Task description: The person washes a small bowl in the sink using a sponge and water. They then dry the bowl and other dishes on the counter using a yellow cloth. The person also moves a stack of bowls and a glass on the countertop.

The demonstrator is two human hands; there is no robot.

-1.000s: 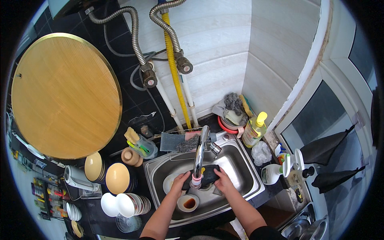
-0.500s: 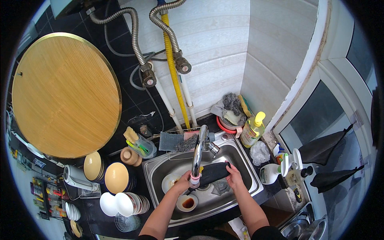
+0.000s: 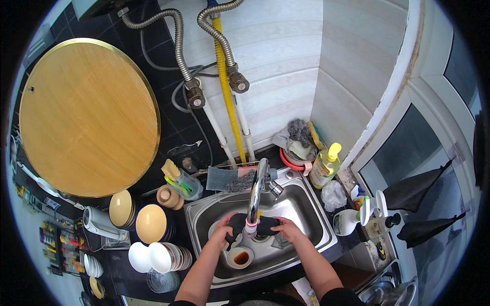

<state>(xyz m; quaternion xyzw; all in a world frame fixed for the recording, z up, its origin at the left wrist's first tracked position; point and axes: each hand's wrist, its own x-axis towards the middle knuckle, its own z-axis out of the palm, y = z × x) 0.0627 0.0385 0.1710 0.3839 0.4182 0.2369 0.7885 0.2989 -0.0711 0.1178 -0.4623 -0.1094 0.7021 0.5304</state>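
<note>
A black cloth (image 3: 267, 225) is bunched beneath the spout of the chrome faucet (image 3: 253, 201), over the steel sink (image 3: 301, 199). My left hand (image 3: 220, 232) grips its left end and my right hand (image 3: 289, 229) its right end. The spout hides the middle of the cloth. Below my left hand, in the sink, sits a small white bowl (image 3: 230, 255) with dark brown liquid in it. A grey rag (image 3: 280, 241) lies on the sink bottom near my right hand. Another white dish is mostly covered by my left hand.
Stacked bowls (image 3: 151, 224) and plates (image 3: 161, 257) stand left of the sink. Behind it is a rack with a steel scourer (image 3: 241, 182). A yellow-capped bottle (image 3: 324, 166), a crumpled plastic bag (image 3: 333, 196) and a white spray bottle (image 3: 346, 222) line the right side.
The cloth was stretched to the right of the spout; now it is gathered under it. My right hand has moved left and slightly down, and my left hand slightly left.
</note>
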